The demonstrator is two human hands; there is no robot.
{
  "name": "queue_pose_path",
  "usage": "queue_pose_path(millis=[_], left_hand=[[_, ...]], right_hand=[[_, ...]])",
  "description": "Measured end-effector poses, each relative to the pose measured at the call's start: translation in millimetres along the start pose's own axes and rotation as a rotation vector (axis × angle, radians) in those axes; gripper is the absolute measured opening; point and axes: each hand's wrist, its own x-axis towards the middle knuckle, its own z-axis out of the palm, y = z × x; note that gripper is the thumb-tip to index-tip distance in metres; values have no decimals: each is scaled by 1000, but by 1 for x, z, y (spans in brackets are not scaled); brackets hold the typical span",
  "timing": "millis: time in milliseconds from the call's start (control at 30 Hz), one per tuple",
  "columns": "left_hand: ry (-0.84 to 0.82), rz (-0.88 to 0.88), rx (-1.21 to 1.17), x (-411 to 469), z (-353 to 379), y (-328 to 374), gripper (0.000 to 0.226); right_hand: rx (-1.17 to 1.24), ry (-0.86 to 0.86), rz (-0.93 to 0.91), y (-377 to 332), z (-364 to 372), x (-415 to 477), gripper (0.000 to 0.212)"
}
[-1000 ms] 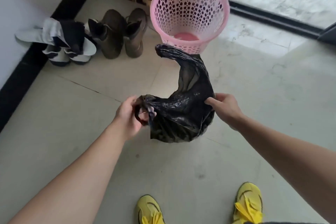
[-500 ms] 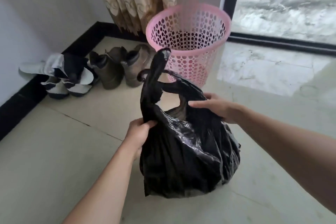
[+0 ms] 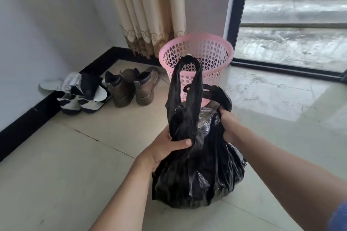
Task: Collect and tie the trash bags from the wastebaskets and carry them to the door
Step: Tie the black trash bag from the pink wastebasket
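Bag (image 3: pixel 197 174) on floor (image 3: pixel 75 155), basket (image 3: pixel 212 52) at its 12 o'clock. Left hand (image 3: pixel 165 148) clenches upright handle (image 3: pixel 187 80) at its base; right hand (image 3: pixel 228 124) clenches other handle (image 3: pixel 216 93). Best cross both snugly, knotting close above contents.

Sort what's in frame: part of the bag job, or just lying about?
Job:
- black trash bag, standing on the floor, untied
- left hand, gripping the bag's upright handle
- right hand, gripping the other handle
- pink wastebasket, behind the bag

Lying about:
- brown boots
- white-and-dark shoes
- curtain
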Motion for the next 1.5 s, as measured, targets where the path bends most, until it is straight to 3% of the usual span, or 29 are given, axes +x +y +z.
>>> queue_pose_path(millis=[167,267,333,400,433,500,567,767,867,933,1000,1167,1233,1300,1367,1500], left_hand=[[-120,95,385,-7,18,9,75],[15,118,471,-1,13,0,46],[246,137,278,3,14,0,23],[502,85,-99,5,16,5,14],[540,51,-315,5,17,10,10],[511,-7,-645,3,14,19,13],[461,-15,-810,-1,10,27,14],[442,21,-847,-10,6,37,34],[475,-50,-629,-15,2,29,29],[560,-97,-478,-14,0,20,33],[622,-102,-370,-14,0,15,40],[607,54,290,-16,5,23,39],[533,126,533,-13,12,25,31],[485,145,736,-10,20,21,23],[484,80,870,-10,25,19,19],[504,-162,1154,-15,23,21,25]], right_hand=[[38,-39,82,-5,-7,-13,33],[6,-82,125,-1,-12,-14,40],[68,-128,117,-1,-14,-17,46],[190,-185,92,-4,-12,-19,45],[239,-205,86,-7,-11,-23,41],[289,-270,74,-13,-7,-30,32],[261,-336,66,-14,-1,-38,28],[74,-508,52,-18,12,-55,27],[-164,-573,49,-18,15,-62,27],[-191,-531,53,-17,17,-63,23],[-66,-463,88,-18,18,-63,24],[241,-312,166,-13,18,-49,44],[3,-175,127,-5,21,-44,38],[-480,-41,-46,5,22,-42,22],[-703,-138,-186,12,20,-45,26],[-624,-478,-68,-3,14,-58,11]])
